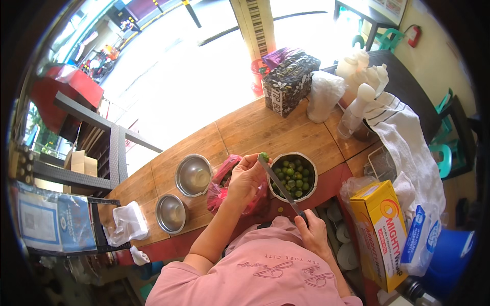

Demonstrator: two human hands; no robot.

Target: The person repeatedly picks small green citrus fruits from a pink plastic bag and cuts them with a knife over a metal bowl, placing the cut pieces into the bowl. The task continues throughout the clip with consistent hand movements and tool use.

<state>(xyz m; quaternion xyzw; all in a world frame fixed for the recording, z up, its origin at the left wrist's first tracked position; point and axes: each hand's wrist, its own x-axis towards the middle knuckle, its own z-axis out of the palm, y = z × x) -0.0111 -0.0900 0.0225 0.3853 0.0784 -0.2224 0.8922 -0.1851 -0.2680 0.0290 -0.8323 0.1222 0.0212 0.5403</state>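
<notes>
My left hand (247, 178) pinches a small green citrus fruit (264, 156) between thumb and fingers, above a red plastic bag (218, 191). In my right hand (312, 229) is the dark handle of a knife (281, 186), whose blade slants up to the left and has its tip at the fruit. Under the blade stands a round container (314, 168) of many small green citrus fruits (293, 176). A larger metal bowl (194, 175) and a smaller metal bowl (171, 214) are left of the bag. The bag's contents are mostly hidden by my left hand and forearm.
On the wooden counter (245, 130), a black patterned box (291, 82), a plastic-wrapped item (325, 95) and bottles (356, 111) stand farther back. A yellow cling-wrap box (379, 235) and a white towel (405, 130) lie right. White plastic (128, 223) lies left; stacked dishes (346, 256) sit below.
</notes>
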